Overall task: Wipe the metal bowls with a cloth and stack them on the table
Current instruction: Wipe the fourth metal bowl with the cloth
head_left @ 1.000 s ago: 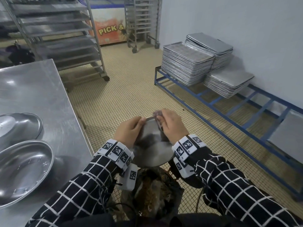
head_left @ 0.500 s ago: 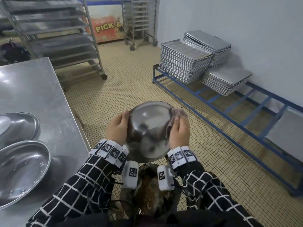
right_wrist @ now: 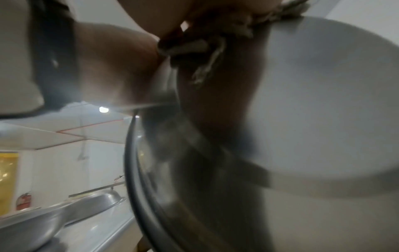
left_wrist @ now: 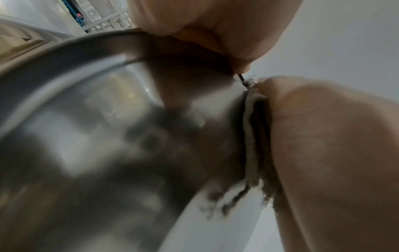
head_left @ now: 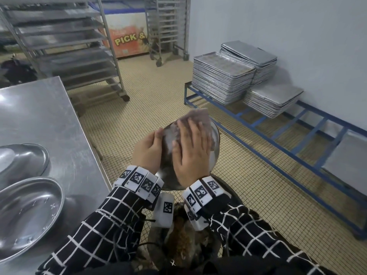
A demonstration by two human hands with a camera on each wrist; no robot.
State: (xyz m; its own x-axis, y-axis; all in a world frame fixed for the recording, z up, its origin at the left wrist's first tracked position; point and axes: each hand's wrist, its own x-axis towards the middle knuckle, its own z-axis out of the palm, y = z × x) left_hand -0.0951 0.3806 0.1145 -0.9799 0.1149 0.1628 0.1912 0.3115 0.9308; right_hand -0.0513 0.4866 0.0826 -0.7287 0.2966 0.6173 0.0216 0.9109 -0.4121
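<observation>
I hold a metal bowl (head_left: 214, 147) in the air over the floor, right of the table, with its outside turned toward me. My left hand (head_left: 150, 149) grips its left rim, thumb on the outside. My right hand (head_left: 191, 151) lies flat with straight fingers and presses a greyish-pink cloth (head_left: 198, 118) against the bowl's outer wall. In the left wrist view the frayed cloth (left_wrist: 252, 136) is squeezed between the bowl (left_wrist: 108, 136) and my right palm. The right wrist view shows the bowl's rim and wall (right_wrist: 302, 102) up close, blurred.
Two wide metal bowls (head_left: 27, 213) (head_left: 25, 159) rest on the steel table (head_left: 39, 112) at my left. Stacks of baking trays (head_left: 222, 80) sit on a blue floor rack (head_left: 278, 135) to the right. Wheeled tray racks (head_left: 65, 46) stand behind, and a dark bin (head_left: 178, 241) is below my wrists.
The bowl has been turned and lifted a little. My right hand went from pinching the cloth at the right rim to pressing it flat across the bowl's outside.
</observation>
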